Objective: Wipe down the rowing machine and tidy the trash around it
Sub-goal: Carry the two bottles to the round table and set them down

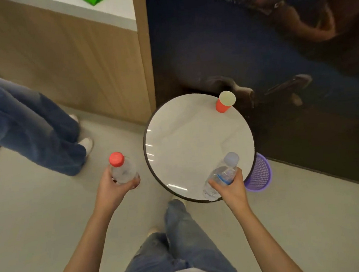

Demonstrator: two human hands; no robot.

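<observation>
I'm holding a red-capped bottle (122, 168) left of the table (187, 135), left fingers (134, 182) wrapping it, while right fingers (214, 183) are gripping a clear bottle (220, 175) over its near edge, above the basket (259, 173).

Round table (196, 134) hides most of purple basket (262, 174).

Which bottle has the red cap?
The bottle in the left hand, the red-capped bottle, held upright beside the round table. The other bottle, in the right hand, has a pale bluish cap and tilts over the table.
</observation>
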